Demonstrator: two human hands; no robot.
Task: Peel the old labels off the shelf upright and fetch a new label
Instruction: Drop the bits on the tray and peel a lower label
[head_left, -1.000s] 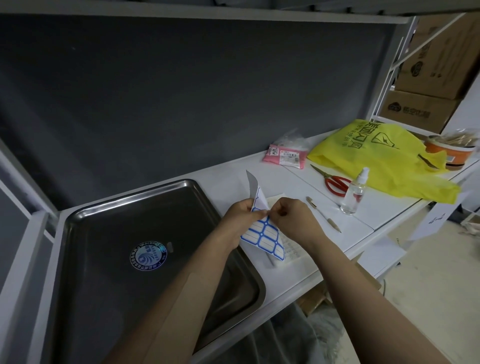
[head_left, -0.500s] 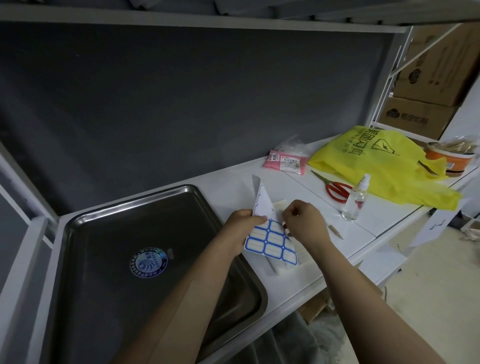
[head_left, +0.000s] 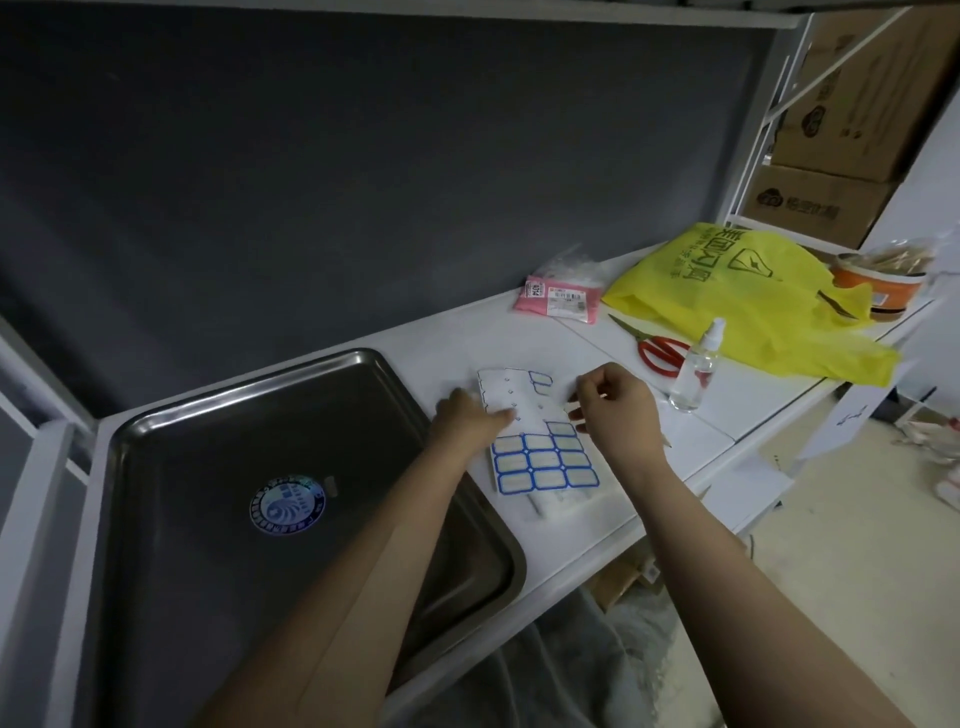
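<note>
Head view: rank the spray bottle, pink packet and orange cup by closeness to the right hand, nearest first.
1. Spray bottle: standing just to the right of the right hand.
2. Pink packet: farther back, slightly to the hand's left.
3. Orange cup: far right, beyond the yellow bag.

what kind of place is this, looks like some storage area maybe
Most likely a storeroom or stockroom. It has white metal shelving, stacked cardboard boxes in the next bay, and a sheet of blue-bordered labels lying on the shelf.
</note>
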